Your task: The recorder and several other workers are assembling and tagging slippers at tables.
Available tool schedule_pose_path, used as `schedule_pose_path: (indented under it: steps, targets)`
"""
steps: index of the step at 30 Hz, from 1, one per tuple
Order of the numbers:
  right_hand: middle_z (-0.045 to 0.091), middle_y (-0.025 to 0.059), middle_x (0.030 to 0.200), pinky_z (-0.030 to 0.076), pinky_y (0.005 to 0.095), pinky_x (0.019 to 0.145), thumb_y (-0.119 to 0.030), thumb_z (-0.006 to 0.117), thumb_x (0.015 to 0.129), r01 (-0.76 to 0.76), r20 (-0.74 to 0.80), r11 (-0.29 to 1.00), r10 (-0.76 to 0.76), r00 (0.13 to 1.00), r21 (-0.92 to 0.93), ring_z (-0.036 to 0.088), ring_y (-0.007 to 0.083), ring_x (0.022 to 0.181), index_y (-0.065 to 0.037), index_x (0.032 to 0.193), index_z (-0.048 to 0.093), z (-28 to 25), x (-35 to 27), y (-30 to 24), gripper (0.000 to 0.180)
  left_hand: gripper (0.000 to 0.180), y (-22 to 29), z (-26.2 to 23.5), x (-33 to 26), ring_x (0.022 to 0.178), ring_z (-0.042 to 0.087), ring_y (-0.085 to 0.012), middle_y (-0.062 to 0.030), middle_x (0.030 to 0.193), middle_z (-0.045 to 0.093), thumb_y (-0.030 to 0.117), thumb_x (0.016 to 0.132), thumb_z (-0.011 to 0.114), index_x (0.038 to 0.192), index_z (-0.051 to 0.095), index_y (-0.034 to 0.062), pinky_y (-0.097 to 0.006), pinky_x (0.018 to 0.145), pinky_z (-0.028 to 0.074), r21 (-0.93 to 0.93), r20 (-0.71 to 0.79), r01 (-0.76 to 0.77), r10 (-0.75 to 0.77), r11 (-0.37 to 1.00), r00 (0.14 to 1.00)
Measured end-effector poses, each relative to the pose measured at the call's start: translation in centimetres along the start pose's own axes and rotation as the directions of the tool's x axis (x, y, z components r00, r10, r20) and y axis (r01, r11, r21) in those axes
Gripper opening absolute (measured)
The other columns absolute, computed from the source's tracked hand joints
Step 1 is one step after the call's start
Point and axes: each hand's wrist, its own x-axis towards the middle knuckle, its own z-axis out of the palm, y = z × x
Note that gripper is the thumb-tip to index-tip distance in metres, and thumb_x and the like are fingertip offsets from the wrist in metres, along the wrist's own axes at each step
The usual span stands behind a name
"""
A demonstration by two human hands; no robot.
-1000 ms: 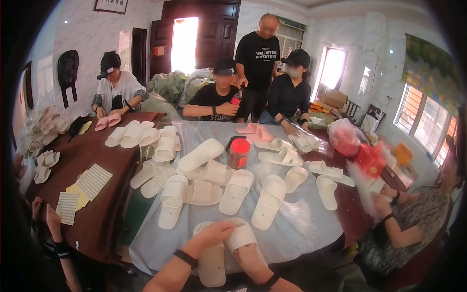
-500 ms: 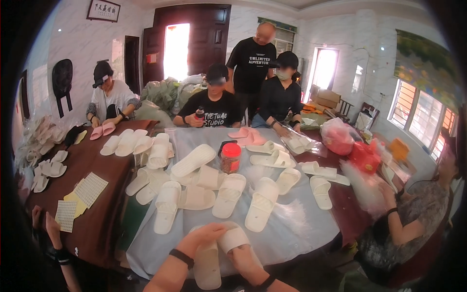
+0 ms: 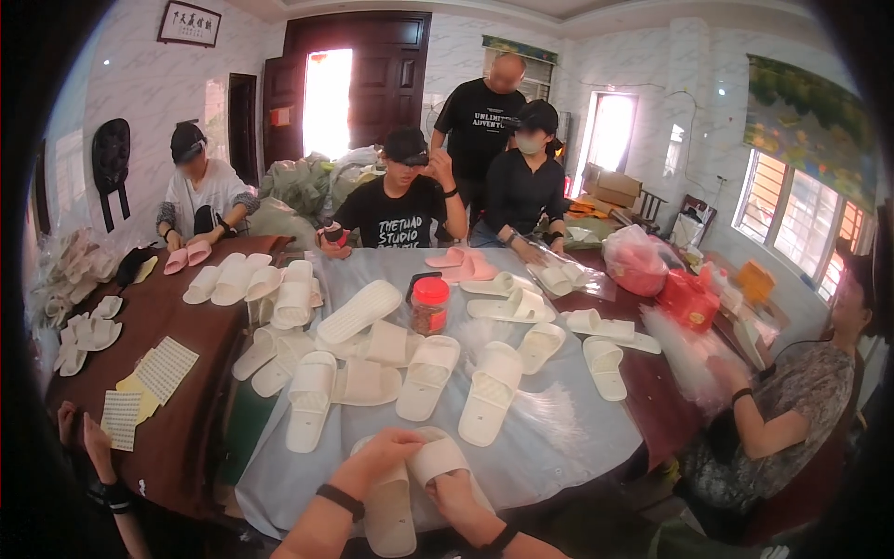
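Two cream-white slippers lie side by side at the near edge of the table. My left hand (image 3: 384, 454) passes over the left slipper (image 3: 389, 522), its fingers closed at the inner edge of the right slipper's strap. The right slipper (image 3: 438, 458) has my right hand (image 3: 453, 494) tucked into its foot opening, gripping it under the strap; those fingertips are hidden. Just beyond my hands are another cream slipper (image 3: 428, 377), one to its right (image 3: 491, 396) and one to its left (image 3: 310, 401).
A red-lidded jar (image 3: 429, 306) stands amid more cream slippers on the grey sheet (image 3: 577, 447). Pink slippers (image 3: 463, 264) lie behind it. Sticker sheets (image 3: 168, 363) are on the brown left table. Co-workers sit around; one at right handles clear plastic bags (image 3: 689, 359).
My hands stay almost still on the slippers. Across the table, a seated co-worker has lowered a bottle to the left and raised the other hand to the cap. The view has shifted slightly.
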Motion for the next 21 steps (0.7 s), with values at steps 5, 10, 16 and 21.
schedule_pose_path:
  steps: [5,10,16,21]
  targets:
    - [0.047,0.0049,0.067,0.031,0.0241,0.04,0.004,0.045,0.066,-0.042,-0.051,0.997,0.039,0.998,-0.068,0.044,0.0131,0.05,0.003,0.079,0.048,1.0,-1.1,-1.3,0.014,0.025,1.5,0.7,-0.9,0.082,0.054,-0.012,-0.0052,0.086,0.062,0.016,0.078,0.055,0.094,0.06,-0.0032,-0.025,0.074,0.042,0.012,-0.082,0.037,-0.036,0.999,0.996]
    - [0.046,0.0047,0.069,0.033,0.0235,0.045,0.004,0.045,0.067,-0.085,0.017,0.991,0.088,0.996,-0.098,0.043,0.0128,0.053,0.001,0.083,0.047,1.0,-1.5,-1.9,0.016,0.03,-1.2,-0.3,0.1,0.084,0.054,-0.0116,-0.0031,0.094,0.061,0.022,0.083,0.054,0.103,0.058,-0.0002,-0.024,0.079,0.042,0.105,-0.018,0.029,-0.027,0.994,0.999]
    - [0.047,0.0045,0.071,0.034,0.0232,0.048,0.003,0.044,0.068,-0.055,0.014,0.998,0.056,0.998,-0.04,0.043,0.0128,0.057,-0.001,0.086,0.048,1.0,-0.8,-1.1,0.018,0.025,-2.0,-0.1,0.6,0.079,0.055,-0.0121,-0.0053,0.085,0.062,0.018,0.08,0.055,0.096,0.059,-0.0019,-0.025,0.073,0.043,0.023,-0.11,0.048,-0.045,0.999,0.993]
    - [0.047,0.0045,0.071,0.034,0.0227,0.048,0.002,0.044,0.069,-0.068,0.038,0.993,0.072,0.997,-0.095,0.044,0.0121,0.057,-0.001,0.084,0.049,1.1,-1.6,-2.1,0.016,0.016,0.5,0.9,0.1,0.074,0.055,-0.0102,-0.0061,0.083,0.062,0.012,0.081,0.057,0.09,0.061,0.0003,-0.023,0.069,0.043,-0.304,-0.387,-0.097,-0.03,0.948,0.922]
